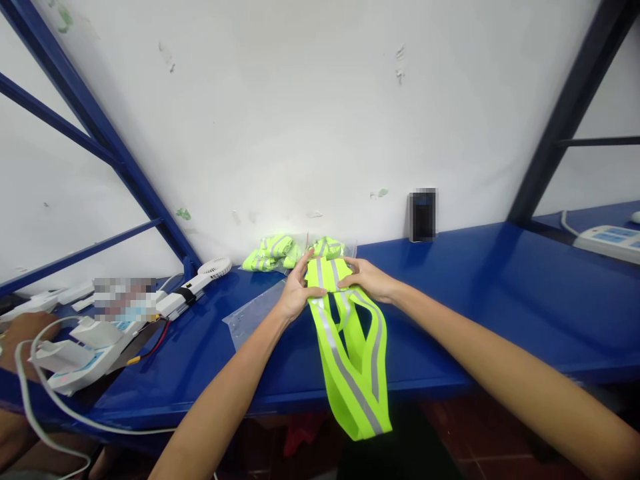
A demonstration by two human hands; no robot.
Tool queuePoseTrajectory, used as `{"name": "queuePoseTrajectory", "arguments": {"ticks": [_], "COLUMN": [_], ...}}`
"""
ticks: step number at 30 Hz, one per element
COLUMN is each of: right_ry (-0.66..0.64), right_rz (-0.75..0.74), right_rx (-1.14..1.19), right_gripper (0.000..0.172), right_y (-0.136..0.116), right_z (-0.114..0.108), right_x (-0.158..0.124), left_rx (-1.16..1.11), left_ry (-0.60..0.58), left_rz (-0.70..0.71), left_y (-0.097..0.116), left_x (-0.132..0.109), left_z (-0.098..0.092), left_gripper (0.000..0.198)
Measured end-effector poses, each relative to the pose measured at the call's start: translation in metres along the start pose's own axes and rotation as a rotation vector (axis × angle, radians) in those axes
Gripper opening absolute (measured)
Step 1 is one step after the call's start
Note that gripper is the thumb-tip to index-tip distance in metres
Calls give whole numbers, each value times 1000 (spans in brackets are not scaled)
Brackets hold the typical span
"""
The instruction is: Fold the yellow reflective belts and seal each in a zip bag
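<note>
Both hands [295,293] [367,279] pinch a reflective vest [350,347].

Packing workshop (blue steel shelving [500,280])

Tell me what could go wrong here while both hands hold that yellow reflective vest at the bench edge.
The vest hangs well over the front edge of the blue bench, pinched only at its top by the left hand and right hand; a loose grip could let it slide to the floor. Its dangling loops might twist or tangle. The clear plastic bag beside the left forearm could be brushed off.
</note>
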State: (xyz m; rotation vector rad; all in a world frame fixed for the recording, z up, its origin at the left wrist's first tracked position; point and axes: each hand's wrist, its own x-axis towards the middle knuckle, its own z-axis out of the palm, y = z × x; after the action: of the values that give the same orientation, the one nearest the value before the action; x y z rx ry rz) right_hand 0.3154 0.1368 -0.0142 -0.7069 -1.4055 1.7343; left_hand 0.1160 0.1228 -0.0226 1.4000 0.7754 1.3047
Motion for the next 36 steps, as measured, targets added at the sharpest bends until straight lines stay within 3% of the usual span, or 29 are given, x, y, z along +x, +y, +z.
{"name": "queuePoseTrajectory", "arguments": {"ticks": [6, 15, 18, 23, 28, 36], "right_ry": [25, 43, 21, -113, -294, -146], "right_rz": [-119, -238, -221, -83, -24, 27], "right_rx": [-90, -289, -300, -195, -15, -30], "right_gripper": [71, 71, 74, 63, 81, 90], "right_y": [3, 7, 8, -2, -12, -9], "right_z": [1, -4, -6, -15, -24, -13], "right_x": [1, 5, 5, 0, -9, -8], "left_rx": [76, -6, 25, 6, -138, -173], "left_ry": [-21, 13, 56, 111, 146, 140], "left_rz": [39, -64, -93, -54, -37, -32], "left_y": [-2, -8, -9, -8, -2, -1], "left_x": [2, -1, 0, 1, 1, 0], "left_z": [-6, -1, 2, 3, 5, 5], "left_gripper": [88, 86, 73, 69, 63, 68]}}
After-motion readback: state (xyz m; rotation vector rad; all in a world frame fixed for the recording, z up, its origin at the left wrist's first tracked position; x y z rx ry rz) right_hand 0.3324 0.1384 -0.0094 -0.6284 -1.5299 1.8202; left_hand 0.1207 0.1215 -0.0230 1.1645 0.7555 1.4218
